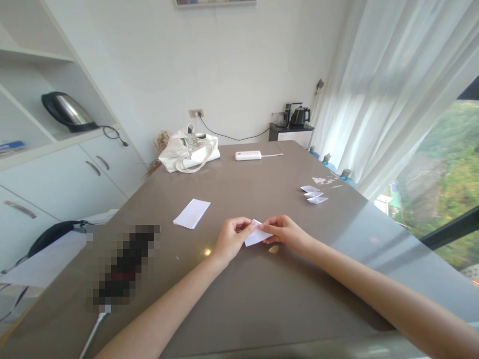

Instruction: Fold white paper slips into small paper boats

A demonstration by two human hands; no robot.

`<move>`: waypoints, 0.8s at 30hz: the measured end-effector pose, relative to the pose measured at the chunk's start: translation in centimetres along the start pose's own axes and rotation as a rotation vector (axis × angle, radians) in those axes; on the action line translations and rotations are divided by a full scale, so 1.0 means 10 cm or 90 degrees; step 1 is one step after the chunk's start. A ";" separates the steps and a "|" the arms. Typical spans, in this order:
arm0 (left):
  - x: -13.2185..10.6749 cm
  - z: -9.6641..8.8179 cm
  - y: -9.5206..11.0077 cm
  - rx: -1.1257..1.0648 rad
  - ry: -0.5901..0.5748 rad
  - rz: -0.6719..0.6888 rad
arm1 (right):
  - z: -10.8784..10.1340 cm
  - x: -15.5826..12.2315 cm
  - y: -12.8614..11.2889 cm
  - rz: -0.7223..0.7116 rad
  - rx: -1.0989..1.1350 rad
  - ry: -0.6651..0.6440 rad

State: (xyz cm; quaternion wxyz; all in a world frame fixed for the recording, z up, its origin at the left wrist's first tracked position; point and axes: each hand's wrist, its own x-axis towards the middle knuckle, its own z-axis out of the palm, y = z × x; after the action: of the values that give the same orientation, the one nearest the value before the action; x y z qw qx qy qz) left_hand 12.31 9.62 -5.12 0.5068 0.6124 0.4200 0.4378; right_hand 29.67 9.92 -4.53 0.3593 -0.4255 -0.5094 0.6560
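Observation:
My left hand (231, 240) and my right hand (286, 232) pinch a small folded piece of white paper (256, 235) between them, just above the grey-brown table (224, 309). The left fingers grip its left edge, the right fingers its upper right part. A small pale scrap (273, 249) lies on the table under my right hand. A folded white sheet (192, 213) lies flat to the left of my hands.
Small folded white paper pieces (314, 195) and scraps (322, 180) lie at the right. A white handbag (189, 149) and a white power bank (248, 155) with cable sit at the far end. A pixelated dark object (121, 267) lies front left. Cabinets with a kettle (67, 112) stand left.

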 end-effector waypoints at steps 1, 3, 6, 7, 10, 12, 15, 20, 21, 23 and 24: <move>0.00 0.00 0.00 0.001 0.003 -0.001 | 0.00 -0.01 -0.01 0.002 -0.027 -0.001; 0.00 0.00 0.01 0.007 0.005 -0.003 | 0.01 -0.02 -0.02 0.002 -0.073 0.001; 0.00 0.00 0.03 0.024 0.005 0.004 | 0.02 -0.04 -0.03 0.006 -0.106 -0.006; 0.00 0.00 0.03 0.030 0.004 0.006 | 0.02 -0.04 -0.04 0.005 -0.110 -0.015; 0.00 0.00 0.04 0.036 -0.002 -0.003 | 0.03 -0.04 -0.04 -0.024 -0.121 -0.040; 0.00 0.00 0.02 0.029 -0.005 -0.015 | 0.02 -0.04 -0.04 -0.049 -0.132 -0.046; 0.01 0.00 0.01 0.011 0.006 -0.026 | 0.00 -0.03 -0.02 -0.070 -0.151 -0.052; 0.02 -0.02 0.02 0.011 0.021 -0.022 | -0.02 -0.02 0.00 -0.076 -0.167 -0.064; 0.02 -0.01 0.03 0.010 0.024 -0.018 | -0.02 -0.01 0.00 -0.078 -0.168 -0.062; 0.02 -0.01 0.03 0.005 0.032 -0.015 | -0.01 -0.02 -0.01 -0.083 -0.168 -0.055; 0.01 -0.01 0.03 0.005 0.032 -0.014 | -0.01 -0.02 -0.01 -0.085 -0.170 -0.053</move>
State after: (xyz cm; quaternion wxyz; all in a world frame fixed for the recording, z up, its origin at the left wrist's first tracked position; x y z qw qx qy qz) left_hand 12.31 9.72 -4.77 0.4984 0.5986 0.4413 0.4456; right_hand 29.82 9.80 -4.41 0.3208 -0.4072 -0.6339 0.5740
